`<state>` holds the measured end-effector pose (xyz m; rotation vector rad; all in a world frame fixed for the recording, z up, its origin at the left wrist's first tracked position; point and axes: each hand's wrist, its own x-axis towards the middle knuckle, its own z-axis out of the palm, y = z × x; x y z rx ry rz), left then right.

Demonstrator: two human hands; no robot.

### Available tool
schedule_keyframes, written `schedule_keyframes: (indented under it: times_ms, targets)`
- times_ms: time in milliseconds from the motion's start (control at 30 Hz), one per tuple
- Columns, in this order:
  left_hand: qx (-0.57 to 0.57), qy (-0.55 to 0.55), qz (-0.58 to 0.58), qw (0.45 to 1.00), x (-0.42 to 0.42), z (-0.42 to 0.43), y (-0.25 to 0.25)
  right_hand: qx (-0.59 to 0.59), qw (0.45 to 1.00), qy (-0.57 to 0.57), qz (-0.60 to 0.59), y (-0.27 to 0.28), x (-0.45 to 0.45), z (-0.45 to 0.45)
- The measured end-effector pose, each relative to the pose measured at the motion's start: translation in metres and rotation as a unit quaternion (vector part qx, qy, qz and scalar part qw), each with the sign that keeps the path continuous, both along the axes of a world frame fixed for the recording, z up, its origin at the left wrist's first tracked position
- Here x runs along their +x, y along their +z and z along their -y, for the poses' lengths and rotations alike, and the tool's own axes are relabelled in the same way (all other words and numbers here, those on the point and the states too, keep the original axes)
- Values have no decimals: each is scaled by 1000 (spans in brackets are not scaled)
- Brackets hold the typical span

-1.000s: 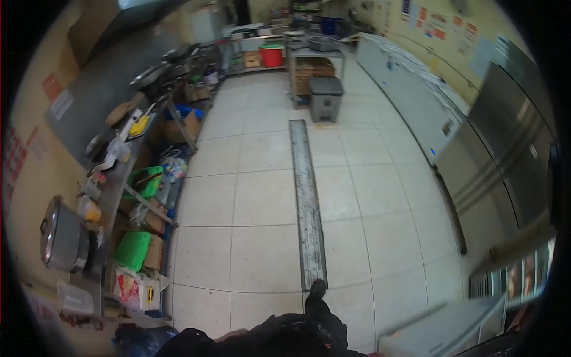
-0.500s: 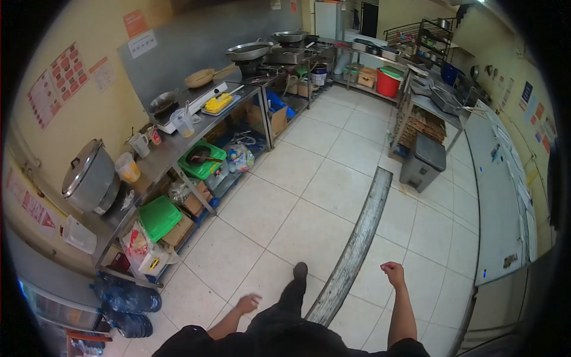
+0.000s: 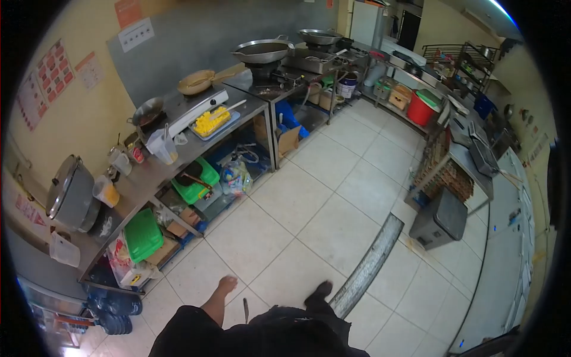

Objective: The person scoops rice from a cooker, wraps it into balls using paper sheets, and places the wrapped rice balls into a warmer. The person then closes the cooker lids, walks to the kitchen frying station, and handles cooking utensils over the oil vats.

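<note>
My left hand (image 3: 227, 283) hangs over the tiled floor (image 3: 279, 262), in front of my dark clothing. Its fingers look loosely curled together, and nothing shows in them. A thin dark strip (image 3: 245, 309) sticks up beside my clothing, apart from the hand; I cannot make out what it is. My right hand is out of view. One dark shoe (image 3: 320, 293) is on the tiles beside a long, worn metal channel cover (image 3: 370, 262).
Along the left runs a steel counter (image 3: 178, 152) with a large pot (image 3: 74, 193), jugs, a tray of yellow pieces (image 3: 212, 121) and woks. Ahead stands a red bucket (image 3: 420, 109). A grey bin (image 3: 440, 220) sits at the right, near the channel cover.
The view has shifted forward and turned, so the counter and bin appear nearer. My right hand has left the view. My left hand's fingers look more closed.
</note>
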<state>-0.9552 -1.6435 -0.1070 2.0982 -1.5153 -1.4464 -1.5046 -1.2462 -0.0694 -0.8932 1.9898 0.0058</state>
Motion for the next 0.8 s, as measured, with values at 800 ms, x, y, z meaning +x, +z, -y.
schedule_keyframes:
  times_ms: [800]
  targets:
    - [242,0,-82,967,-401,441,-15,-324,938,-69,101,12,-570,870]
